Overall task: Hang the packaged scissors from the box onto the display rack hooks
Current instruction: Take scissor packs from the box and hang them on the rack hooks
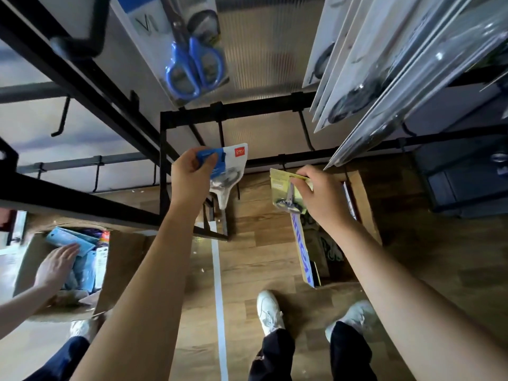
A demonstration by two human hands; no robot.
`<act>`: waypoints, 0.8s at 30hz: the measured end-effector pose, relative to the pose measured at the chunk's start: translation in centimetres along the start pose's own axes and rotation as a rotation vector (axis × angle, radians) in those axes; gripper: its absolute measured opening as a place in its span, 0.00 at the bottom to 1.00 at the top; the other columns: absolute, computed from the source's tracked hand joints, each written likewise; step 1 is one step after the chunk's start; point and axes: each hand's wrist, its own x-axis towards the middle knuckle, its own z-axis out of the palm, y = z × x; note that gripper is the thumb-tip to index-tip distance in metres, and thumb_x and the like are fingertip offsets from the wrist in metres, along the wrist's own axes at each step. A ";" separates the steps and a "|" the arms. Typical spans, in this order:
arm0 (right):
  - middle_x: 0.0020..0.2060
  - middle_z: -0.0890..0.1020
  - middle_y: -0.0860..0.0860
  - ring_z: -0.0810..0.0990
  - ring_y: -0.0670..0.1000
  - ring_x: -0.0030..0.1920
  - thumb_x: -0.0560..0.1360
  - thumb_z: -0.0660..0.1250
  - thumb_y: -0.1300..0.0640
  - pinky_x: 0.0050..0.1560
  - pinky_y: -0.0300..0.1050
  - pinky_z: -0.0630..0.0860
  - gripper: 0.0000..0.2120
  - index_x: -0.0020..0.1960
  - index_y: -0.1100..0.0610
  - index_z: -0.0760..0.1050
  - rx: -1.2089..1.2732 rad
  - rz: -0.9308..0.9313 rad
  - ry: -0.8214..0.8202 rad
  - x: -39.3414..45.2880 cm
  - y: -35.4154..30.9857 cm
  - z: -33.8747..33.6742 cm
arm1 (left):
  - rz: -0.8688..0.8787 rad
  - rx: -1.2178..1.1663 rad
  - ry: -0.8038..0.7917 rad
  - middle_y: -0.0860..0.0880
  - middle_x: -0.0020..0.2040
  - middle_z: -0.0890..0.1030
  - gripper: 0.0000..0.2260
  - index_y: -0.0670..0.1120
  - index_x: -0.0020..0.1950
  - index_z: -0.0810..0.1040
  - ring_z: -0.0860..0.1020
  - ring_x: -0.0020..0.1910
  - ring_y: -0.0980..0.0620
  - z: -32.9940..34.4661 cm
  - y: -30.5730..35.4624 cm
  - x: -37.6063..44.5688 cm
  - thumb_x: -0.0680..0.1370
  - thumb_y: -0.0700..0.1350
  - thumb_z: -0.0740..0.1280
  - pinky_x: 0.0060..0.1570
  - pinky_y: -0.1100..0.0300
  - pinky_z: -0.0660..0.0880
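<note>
Wood-grain plank flooring (247, 259) runs under a black metal display rack (165, 149), with a strip of pale tape laid across the boards. From where I stand, the person's left hand (192, 174) is curled round the top of a white-and-blue scissors pack with a red logo (231, 171), holding it up near the lower black hooks (306, 133). The right hand (321, 193) pinches a yellow-carded pack of small silver scissors (286, 188) by its upper part, close to the lower crossbar (297, 158). Neither pack is on a hook yet.

Higher up, a blue-handled pair in a clear pack (192, 67) hangs already, and to the right a dense row of clear-fronted packs (384, 86) crowds its hook. Down on the left, an open brown cardboard box (121, 257) holds more blue packs, and another person's hand (55, 265) lies flat on them, fingers straight.

The trouble I'd expect: with both hands loaded, neither is free to steady a card, so the hanging hole could miss the hook tip and the card bend or tear. The yellow pack is held only between fingertips and could slip. I can't make out either hanging hole, so alignment is guesswork. Reaching upward could also knock the crowded row on the right and spill packs.
</note>
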 end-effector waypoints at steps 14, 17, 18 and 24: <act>0.34 0.80 0.53 0.75 0.48 0.30 0.77 0.64 0.51 0.28 0.30 0.63 0.12 0.51 0.60 0.78 0.012 0.010 0.029 2.1 1.8 -1.0 | -0.027 0.146 0.173 0.46 0.51 0.79 0.10 0.43 0.58 0.77 0.75 0.46 0.54 2.0 1.3 7.5 0.77 0.43 0.67 0.41 0.68 0.72; 0.31 0.79 0.58 0.76 0.57 0.29 0.77 0.65 0.50 0.27 0.49 0.71 0.16 0.44 0.65 0.76 0.040 0.017 0.126 1.8 1.9 -1.4 | -0.004 0.175 0.184 0.45 0.54 0.79 0.11 0.43 0.59 0.76 0.76 0.49 0.53 2.1 1.2 7.1 0.77 0.43 0.66 0.46 0.65 0.72; 0.31 0.78 0.60 0.76 0.59 0.30 0.77 0.65 0.51 0.28 0.54 0.72 0.17 0.43 0.66 0.75 0.065 0.030 0.159 1.8 2.0 -1.6 | 0.004 0.181 0.195 0.47 0.54 0.78 0.12 0.44 0.60 0.75 0.75 0.50 0.54 2.2 1.1 6.7 0.77 0.43 0.66 0.47 0.66 0.71; 0.35 0.80 0.58 0.77 0.54 0.33 0.76 0.66 0.63 0.34 0.53 0.74 0.06 0.44 0.67 0.76 0.126 0.063 0.178 2.3 2.3 -2.0 | -0.038 0.023 0.254 0.55 0.53 0.73 0.19 0.46 0.65 0.66 0.74 0.51 0.57 2.7 0.3 3.5 0.76 0.43 0.67 0.54 0.62 0.74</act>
